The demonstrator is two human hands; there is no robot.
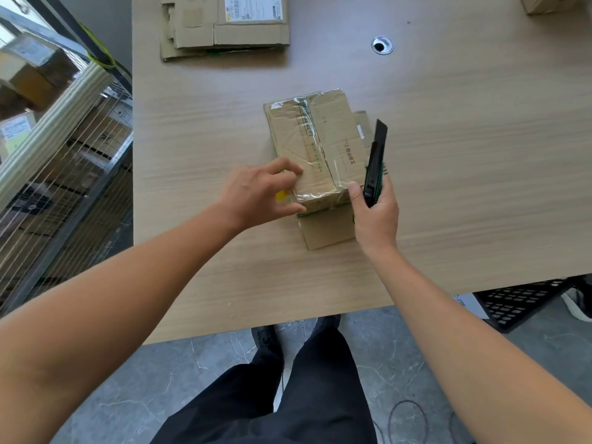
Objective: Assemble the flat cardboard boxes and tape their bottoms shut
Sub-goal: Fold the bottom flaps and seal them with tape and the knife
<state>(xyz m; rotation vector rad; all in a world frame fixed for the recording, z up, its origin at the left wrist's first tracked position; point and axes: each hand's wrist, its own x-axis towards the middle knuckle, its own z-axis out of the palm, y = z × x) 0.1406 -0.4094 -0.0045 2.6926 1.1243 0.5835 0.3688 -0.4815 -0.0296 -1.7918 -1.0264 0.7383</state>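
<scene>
A small brown cardboard box stands bottom-up in the middle of the table, with clear tape running along its centre seam and down its near side. My left hand rests on the box's near left corner, fingers spread over the top and thumb against the near side. My right hand grips a black and green utility knife at the box's near right corner, the knife pointing away from me. A flap sticks out flat from under the box toward me.
A stack of flattened cardboard boxes lies at the far left of the wooden table. A cable grommet sits at the far middle. Another box corner shows at the far right. A wire cage cart with boxes stands left of the table.
</scene>
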